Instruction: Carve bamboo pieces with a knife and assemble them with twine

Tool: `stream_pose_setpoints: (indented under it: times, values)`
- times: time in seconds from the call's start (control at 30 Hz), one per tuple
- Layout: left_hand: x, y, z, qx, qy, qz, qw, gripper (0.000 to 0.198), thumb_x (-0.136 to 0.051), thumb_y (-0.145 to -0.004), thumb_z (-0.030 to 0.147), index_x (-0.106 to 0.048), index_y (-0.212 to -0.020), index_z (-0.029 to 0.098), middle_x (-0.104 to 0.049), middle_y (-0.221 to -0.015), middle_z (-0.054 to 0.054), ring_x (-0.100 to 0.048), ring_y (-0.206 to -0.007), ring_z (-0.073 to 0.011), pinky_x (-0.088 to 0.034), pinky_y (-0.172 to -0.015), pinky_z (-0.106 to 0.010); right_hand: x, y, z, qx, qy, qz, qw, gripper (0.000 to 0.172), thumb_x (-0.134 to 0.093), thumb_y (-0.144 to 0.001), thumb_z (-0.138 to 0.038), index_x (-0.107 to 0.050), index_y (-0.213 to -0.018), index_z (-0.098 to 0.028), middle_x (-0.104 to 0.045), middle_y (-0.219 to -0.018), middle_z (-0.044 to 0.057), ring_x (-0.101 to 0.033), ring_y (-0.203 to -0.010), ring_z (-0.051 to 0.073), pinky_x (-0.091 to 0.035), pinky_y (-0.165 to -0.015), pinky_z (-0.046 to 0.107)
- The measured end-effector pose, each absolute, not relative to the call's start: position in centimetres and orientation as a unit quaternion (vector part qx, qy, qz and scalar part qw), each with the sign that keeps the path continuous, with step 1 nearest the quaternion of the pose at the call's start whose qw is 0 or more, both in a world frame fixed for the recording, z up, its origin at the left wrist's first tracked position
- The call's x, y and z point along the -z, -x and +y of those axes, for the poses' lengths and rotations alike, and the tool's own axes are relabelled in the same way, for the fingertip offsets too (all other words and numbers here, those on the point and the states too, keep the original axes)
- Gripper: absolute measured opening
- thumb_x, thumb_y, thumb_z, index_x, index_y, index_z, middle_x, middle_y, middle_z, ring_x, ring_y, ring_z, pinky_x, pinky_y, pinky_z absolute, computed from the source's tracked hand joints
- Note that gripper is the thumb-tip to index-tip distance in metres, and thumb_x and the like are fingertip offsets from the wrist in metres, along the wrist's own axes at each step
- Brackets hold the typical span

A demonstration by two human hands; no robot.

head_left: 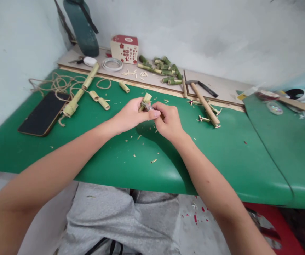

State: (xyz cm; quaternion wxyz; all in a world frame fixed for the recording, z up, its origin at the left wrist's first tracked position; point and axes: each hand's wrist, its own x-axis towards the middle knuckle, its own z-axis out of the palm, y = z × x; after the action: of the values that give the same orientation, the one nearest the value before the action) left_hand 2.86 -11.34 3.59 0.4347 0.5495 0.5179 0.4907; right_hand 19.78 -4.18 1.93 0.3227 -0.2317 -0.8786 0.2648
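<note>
My left hand (pixel 131 112) is closed around a short bamboo piece (pixel 147 97), whose pale end sticks up past the fingers. Fingers curled, my right hand (pixel 168 119) grips a small metal blade (pixel 149 107) that meets the bamboo. The blade's handle is hidden in the fist. My left thumb reaches across to the right hand. Pale bamboo shavings (pixel 154 161) lie scattered on the green tabletop (pixel 110 148) below both hands.
At left are a phone (pixel 45 113), tangled twine (pixel 59 83) and a jointed bamboo stick (pixel 74 103). Cut bamboo pieces (pixel 168 67), a red-and-white box (pixel 125 49), a tape roll (pixel 112 64) and a bottle (pixel 82 30) stand behind. A hammer (pixel 205 104) lies right.
</note>
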Motion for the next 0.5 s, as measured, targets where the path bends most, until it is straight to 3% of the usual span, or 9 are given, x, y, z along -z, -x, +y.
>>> stream_pose_setpoints:
  times: [0.23, 0.5]
  values:
    - [-2.62, -1.87, -11.72, -0.438, -0.612, 0.561, 0.345, 0.052, -0.079, -0.086, 0.067, -0.055, -0.096, 0.023, -0.056, -0.080, 0.001, -0.050, -0.070, -0.0142, -0.040, -0.061, -0.029, -2.27, -20.01, -3.90, -0.256, 0.242, -0.889, 0.292, 0.027, -0.053, -0.100, -0.042, -0.061, -0.083, -0.022, -0.057, -0.067, 0.000, -0.043, -0.062, 0.016, -0.029, -0.062, 0.032]
    - [-2.67, -2.07, -12.16, -0.413, -0.642, 0.558, 0.325, 0.049, -0.071, -0.093, 0.069, -0.055, -0.100, 0.023, -0.058, -0.080, 0.001, -0.051, -0.069, -0.0151, -0.035, -0.061, -0.030, -2.41, -20.13, -3.66, -0.269, 0.232, -0.895, 0.270, 0.026, -0.054, -0.100, -0.040, -0.060, -0.081, -0.022, -0.057, -0.068, 0.000, -0.044, -0.062, 0.015, -0.029, -0.063, 0.032]
